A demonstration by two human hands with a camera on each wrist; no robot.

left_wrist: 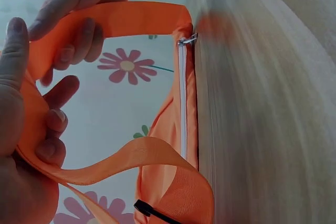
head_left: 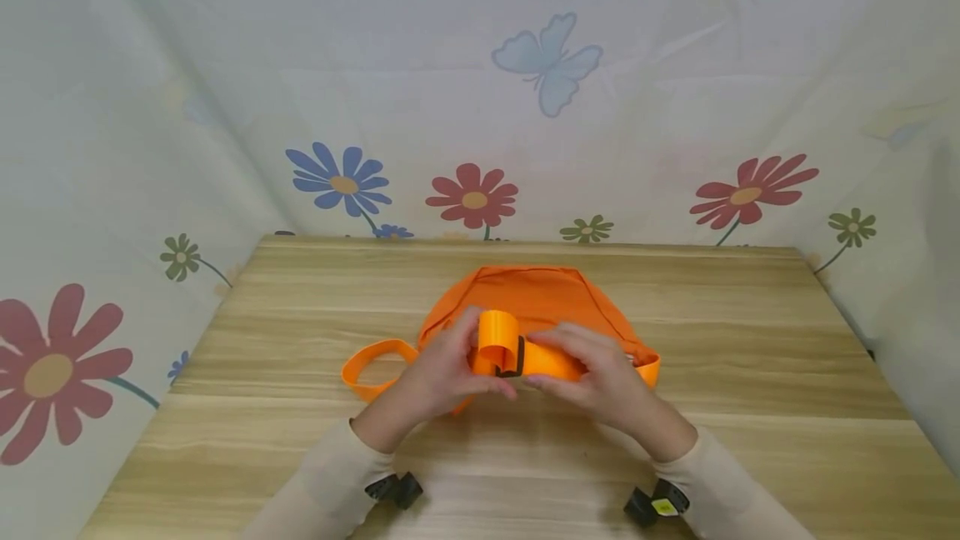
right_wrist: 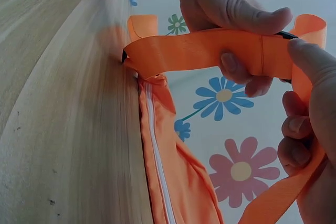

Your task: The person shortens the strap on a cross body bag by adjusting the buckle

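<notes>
My left grip (head_left: 446,369) and right grip (head_left: 600,369) both pinch an orange strap (head_left: 551,362), raised just before the orange bag (head_left: 532,294). The held stretch's long axis runs left to right across the bag's front, a curl (head_left: 498,330) beside the black buckle (head_left: 521,357). A slack loop (head_left: 367,392) sits left of the bag, which rests on the worktop (head_left: 750,340).

Wooden table (head_left: 750,373), pale yellow-brown, with bands of grain running from nine to three o'clock and a straight edge at twelve. Directly on it, from the middle toward twelve o'clock, an orange bag (head_left: 536,294), arched outline toward twelve, white zipper (left_wrist: 182,103) low by the wood. At the bag's nine o'clock, a loop of orange strap (head_left: 382,346), contact with the tabletop unclear.
</notes>
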